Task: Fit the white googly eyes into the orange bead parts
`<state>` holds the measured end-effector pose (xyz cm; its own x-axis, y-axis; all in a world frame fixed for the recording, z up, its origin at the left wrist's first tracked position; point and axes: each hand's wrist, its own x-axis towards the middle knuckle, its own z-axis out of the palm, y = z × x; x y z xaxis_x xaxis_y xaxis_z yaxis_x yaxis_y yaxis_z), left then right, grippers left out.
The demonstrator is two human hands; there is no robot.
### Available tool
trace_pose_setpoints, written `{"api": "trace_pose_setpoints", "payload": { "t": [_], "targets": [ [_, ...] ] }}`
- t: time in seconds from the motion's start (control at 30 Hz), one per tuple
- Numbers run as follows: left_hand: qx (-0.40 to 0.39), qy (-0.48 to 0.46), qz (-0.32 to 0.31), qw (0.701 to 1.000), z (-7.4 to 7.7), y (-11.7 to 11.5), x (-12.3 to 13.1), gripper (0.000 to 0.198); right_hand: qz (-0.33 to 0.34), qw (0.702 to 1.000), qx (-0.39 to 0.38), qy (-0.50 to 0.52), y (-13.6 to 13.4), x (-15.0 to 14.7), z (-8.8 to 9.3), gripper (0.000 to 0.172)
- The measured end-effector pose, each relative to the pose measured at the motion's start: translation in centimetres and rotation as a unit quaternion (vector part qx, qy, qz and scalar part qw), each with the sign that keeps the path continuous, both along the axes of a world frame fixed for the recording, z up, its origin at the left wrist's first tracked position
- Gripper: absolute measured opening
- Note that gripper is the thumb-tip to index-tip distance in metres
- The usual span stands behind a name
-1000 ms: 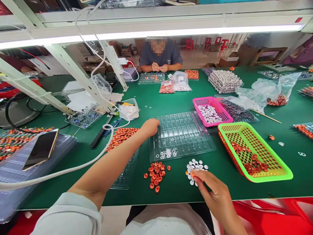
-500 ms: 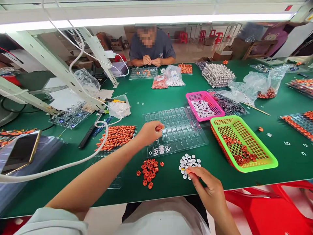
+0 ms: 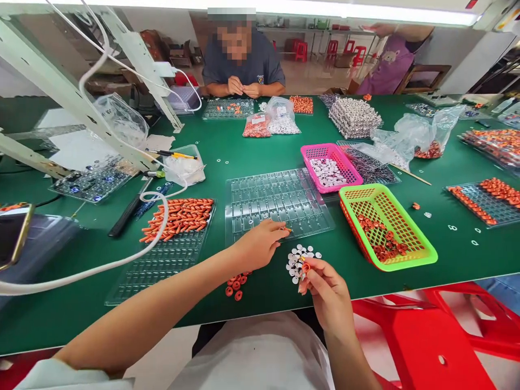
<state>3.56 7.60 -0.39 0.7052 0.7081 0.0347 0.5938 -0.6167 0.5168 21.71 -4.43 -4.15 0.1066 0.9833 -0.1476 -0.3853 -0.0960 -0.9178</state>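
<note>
My left hand (image 3: pixel 262 244) is closed in a pinch over the near edge of the clear plastic tray (image 3: pixel 266 189). A small orange part shows at its fingertips, too little to name. In my right hand (image 3: pixel 331 295), thumb and fingers grip a round orange cup-shaped piece (image 3: pixel 306 267) with a bit of yellow at its top. That hand is just above a pile of small white discs (image 3: pixel 293 265). Partly covered by my left forearm is a pile of orange ring-like cups (image 3: pixel 238 283). The small white rings seen on the tray's near side are mostly hidden by my left hand.
A green basket (image 3: pixel 422 258) holds orange cups; a pink basket (image 3: pixel 357 181) holds white pieces. Orange pointed parts (image 3: pixel 179 216) fill a tray at left. A white cable (image 3: pixel 101 279) crosses the left side. A co-worker (image 3: pixel 244 65) sits opposite. A red stool (image 3: pixel 426 336) stands at right.
My left hand has moved nearer to me and to the right, closer to my right hand. My right hand now shows the orange cup turned toward me. The whole view has shifted slightly.
</note>
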Motion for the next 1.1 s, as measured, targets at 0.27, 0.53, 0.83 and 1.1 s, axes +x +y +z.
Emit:
{"api": "trace_pose_setpoints", "payload": {
  "t": [0.27,0.53,0.83,1.1],
  "targets": [
    [-0.207,-0.242,0.126,0.94,1.5,-9.5,-2.4,0.039,0.073,0.996,-0.018,0.058,-1.1,-1.8,0.5,0.019],
    [-0.437,-0.424,0.301,0.733,-1.0,-11.8,-3.6,0.032,0.085,0.994,0.016,-0.073,-1.4,-4.5,0.0,0.015],
    [-0.585,-0.503,0.271,0.575,-0.4,-11.2,-3.6,0.025,0.096,0.886,0.3,-0.341,-0.8,-3.9,0.2,0.044],
    [-0.588,-0.498,0.26,0.581,-1.3,-10.5,-4.0,0.018,0.112,0.828,0.36,-0.414,-0.4,-3.3,-0.1,0.056]
  ]
}}
